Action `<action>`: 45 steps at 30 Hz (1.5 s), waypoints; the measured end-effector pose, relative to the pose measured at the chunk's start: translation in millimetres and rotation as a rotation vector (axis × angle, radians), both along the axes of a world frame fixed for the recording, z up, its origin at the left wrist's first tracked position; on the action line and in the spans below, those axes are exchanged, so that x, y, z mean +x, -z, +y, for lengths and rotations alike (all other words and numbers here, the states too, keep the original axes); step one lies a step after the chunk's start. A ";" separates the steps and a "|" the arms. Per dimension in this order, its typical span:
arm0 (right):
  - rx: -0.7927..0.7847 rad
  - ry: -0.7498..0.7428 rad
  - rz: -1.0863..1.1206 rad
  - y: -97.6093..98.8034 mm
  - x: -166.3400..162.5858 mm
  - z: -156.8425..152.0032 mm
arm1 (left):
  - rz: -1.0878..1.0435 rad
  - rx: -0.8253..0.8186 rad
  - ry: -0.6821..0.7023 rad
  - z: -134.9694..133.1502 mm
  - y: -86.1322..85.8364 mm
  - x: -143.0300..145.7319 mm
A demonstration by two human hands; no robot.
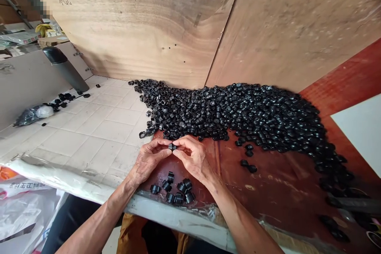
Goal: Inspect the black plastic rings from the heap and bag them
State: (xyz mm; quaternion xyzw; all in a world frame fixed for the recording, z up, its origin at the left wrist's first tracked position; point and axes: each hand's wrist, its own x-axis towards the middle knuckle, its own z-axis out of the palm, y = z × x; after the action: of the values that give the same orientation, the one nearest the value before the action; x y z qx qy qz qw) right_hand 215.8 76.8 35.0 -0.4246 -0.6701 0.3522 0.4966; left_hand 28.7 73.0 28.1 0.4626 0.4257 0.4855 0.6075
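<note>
Between the fingertips of both hands is a small black ribbed plastic cap-like part (pixel 172 147). My left hand (pixel 150 158) pinches it from the left, thumb below and index finger above. From the right, my right hand (pixel 192 156) pinches the same part. Just beyond the fingers spreads a long heap of similar black plastic parts (pixel 208 111), some ring-shaped and some with spoked ends. Nearer to me, between my forearms, lies a small group of black ribbed parts (pixel 179 197) on the reddish-brown board (pixel 253 190).
A dark grey thermos flask (pixel 66 70) leans at the back left. Near it lie scattered black pieces (pixel 64 99) and a dark plastic bag (pixel 28 116). A tall plywood panel (pixel 149 31) borders the back. White plastic bags (pixel 26 210) hang at the front left.
</note>
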 end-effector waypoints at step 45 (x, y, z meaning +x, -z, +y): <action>-0.049 0.000 -0.171 -10.8 0.1 -2.9 | -0.028 0.039 -0.057 -0.4 -2.7 2.8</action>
State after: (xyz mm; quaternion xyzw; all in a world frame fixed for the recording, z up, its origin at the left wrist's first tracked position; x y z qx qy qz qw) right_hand 215.9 73.9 45.8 -0.4651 -0.7011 0.3309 0.4273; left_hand 31.4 72.6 30.8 0.4552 0.4206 0.5171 0.5903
